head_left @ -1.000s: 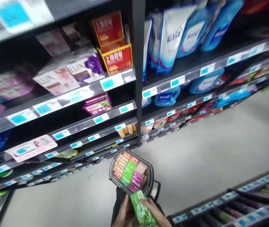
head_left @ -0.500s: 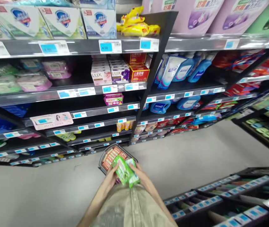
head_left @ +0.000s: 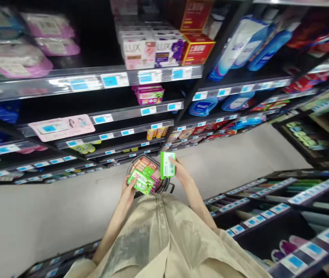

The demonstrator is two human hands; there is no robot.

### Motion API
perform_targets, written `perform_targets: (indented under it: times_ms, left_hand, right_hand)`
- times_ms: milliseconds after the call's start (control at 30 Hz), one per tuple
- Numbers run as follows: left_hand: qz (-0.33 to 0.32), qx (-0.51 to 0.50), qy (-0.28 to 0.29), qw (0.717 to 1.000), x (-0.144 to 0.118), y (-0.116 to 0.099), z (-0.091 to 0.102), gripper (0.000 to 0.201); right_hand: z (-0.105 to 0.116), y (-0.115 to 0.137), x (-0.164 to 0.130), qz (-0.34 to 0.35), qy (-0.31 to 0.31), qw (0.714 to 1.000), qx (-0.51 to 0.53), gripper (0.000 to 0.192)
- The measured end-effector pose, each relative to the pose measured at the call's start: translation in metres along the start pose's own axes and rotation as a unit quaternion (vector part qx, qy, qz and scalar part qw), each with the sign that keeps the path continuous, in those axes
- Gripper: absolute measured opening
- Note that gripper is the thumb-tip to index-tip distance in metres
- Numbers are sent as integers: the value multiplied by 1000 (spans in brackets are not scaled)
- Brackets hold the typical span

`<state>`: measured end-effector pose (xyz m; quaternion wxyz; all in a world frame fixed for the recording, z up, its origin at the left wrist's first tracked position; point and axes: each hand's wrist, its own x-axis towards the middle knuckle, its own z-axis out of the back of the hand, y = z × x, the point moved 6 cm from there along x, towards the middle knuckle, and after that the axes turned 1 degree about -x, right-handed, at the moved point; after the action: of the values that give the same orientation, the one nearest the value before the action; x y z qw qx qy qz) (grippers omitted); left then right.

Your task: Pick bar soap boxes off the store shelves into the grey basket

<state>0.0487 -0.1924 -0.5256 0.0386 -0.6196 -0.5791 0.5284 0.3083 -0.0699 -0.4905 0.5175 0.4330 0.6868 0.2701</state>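
My left hand (head_left: pixel 127 190) grips a green soap pack (head_left: pixel 143 183) with white lettering, thumb on its face, over the near left side of a shopping basket (head_left: pixel 166 185). In my right hand (head_left: pixel 181 172) is a second green soap pack (head_left: pixel 168 165), paler on this side, held upright over the basket's right edge. The two packs are apart. Inside the dark basket lie orange packs (head_left: pixel 142 164) in rows, another green pack (head_left: pixel 148 170) and some purple packs (head_left: pixel 155 183). The held packs hide part of the basket's contents.
Shelves rise in front, holding LUX boxes (head_left: pixel 139 52), red boxes (head_left: pixel 198 49), purple soap packs (head_left: pixel 149 95) and blue bottles (head_left: pixel 203 107). A pink sign (head_left: pixel 63 127) juts from a shelf edge. More shelving (head_left: pixel 257 220) stands close behind on the right. Grey floor (head_left: pixel 74 208) runs between.
The two green packs were together between my hands; now they are separated, one in each hand. My right hand has moved up and right. The view has tilted down, with the basket more uncovered.
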Motion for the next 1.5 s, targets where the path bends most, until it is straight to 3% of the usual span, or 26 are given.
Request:
perform_targets:
  times_ms: [100,233,433,600,867,1033,1267,1433,1500]
  left_hand:
    - [1,1,-2,1000,-9,-5,10,79]
    - [-11,-12,-14,1000,-13,-15,19,82]
    - [27,-92,-6,995,-1,-20,26,67]
    - [169,-267,54,947,-5,-14,18,37]
    - [123,-459,28,880,-20,-38,-5,53]
    - [159,-549,30,820,-37,-48,-24,37]
    - [151,-508,10,848,-46,-48,-24,41]
    - [148,-535,35,831,-46,-47,-22,44]
    - [139,-500,28,854,-46,-45,-19,47]
  right_hand:
    - [-20,-23,-2,-29,-3,995,97,56]
    - [-54,-54,-12,-88,34,981,168,50]
    - [-81,-64,-25,-107,27,974,198,43]
    - [-85,-61,-34,-124,74,955,259,43]
    - [-83,-90,-43,-205,116,902,361,53]
    - [-86,-90,-50,-207,140,895,370,56]
    - [-88,-80,-52,-196,155,895,371,57]
    - [-90,-78,-58,-196,151,893,377,56]
    - [-90,-78,-61,-192,147,897,369,53]
